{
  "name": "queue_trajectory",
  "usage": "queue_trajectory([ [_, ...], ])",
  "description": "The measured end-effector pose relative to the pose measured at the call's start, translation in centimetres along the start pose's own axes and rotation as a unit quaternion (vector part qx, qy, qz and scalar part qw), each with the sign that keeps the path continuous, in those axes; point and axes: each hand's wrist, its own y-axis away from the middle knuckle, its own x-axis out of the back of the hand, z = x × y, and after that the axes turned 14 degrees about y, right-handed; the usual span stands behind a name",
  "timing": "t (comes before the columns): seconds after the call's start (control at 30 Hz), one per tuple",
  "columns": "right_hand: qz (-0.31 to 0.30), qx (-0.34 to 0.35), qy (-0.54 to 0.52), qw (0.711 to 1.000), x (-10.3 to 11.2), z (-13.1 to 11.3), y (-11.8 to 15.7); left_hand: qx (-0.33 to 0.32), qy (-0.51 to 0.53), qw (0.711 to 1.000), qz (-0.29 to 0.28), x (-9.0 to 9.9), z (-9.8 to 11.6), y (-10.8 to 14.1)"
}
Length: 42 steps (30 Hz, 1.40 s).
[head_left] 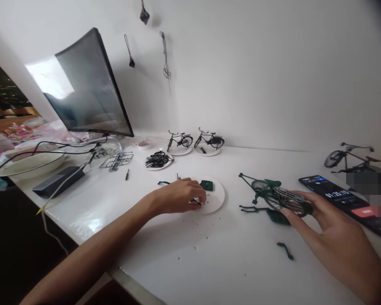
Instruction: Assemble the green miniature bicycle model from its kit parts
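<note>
My left hand (179,195) sits over a white paper plate (216,195), its fingertips pinching what looks like a small black part (195,202). A dark green plastic piece (206,185) lies on that plate beside my fingers. My right hand (324,224) grips the wheel of a green model bicycle (274,195), which rests partly on the white table (165,237). Its thumb is on the near side and its fingers on the far side. A loose green part (285,250) lies in front of the bicycle.
Two black model bicycles (193,140) stand on plates by the wall, with a plate of black parts (158,159) nearby. A third bicycle (346,159) stands at right. A phone (335,198) shows a timer. Green sprue (117,161), cables, a monitor (89,89) and a bowl (30,165) lie left.
</note>
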Motion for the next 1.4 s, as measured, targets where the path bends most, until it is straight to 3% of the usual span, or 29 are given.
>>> queue_trajectory([
  [0.3,0.018,-0.003,-0.039,0.999,-0.4,0.2,0.2,-0.01,-0.026,1.0,-0.006,-0.6,0.0,-0.2],
  [0.7,0.013,-0.001,-0.057,0.998,-0.4,0.3,0.4,0.036,0.039,0.999,0.006,0.5,-0.9,0.4],
  [0.97,0.03,0.035,-0.047,0.998,-0.5,0.2,0.4,0.074,0.008,0.992,0.1,1.8,-2.6,0.9],
  [1.2,0.021,0.034,-0.049,0.998,-0.3,0.0,0.6,0.062,0.007,0.997,0.047,0.4,-2.0,0.2],
  [1.4,0.023,0.04,-0.045,0.998,-0.3,0.2,0.6,0.074,-0.028,0.995,0.064,0.8,-2.1,0.5],
])
